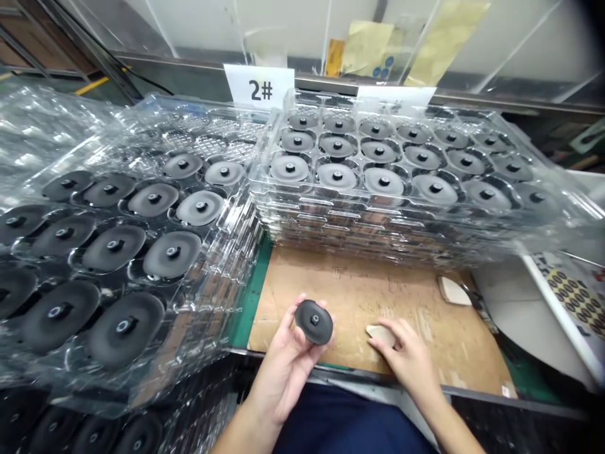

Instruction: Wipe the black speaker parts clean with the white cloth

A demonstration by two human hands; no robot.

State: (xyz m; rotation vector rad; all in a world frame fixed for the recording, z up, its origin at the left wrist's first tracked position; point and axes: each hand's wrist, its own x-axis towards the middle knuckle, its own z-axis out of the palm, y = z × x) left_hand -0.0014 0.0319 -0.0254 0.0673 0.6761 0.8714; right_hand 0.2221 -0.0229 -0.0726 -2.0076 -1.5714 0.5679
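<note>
In my left hand [293,366] is a black oval cap [314,321] with a small raised post at its centre, post side up. My fingers wrap around its rim from below and behind. My right hand [411,356] pinches a pale, cream-coloured flat piece [382,334] between thumb and fingers, just above the brown work board [350,284]. What the piece is exactly I cannot tell. The two hands are apart, with the board showing between them.
Stacked clear plastic trays [302,198] holding many black caps stand behind the board; another tray stack [189,302] rises at left. A second cream piece [454,291] lies on the board's right. A white bin [562,315] and a "2#" sign [259,88] are beyond.
</note>
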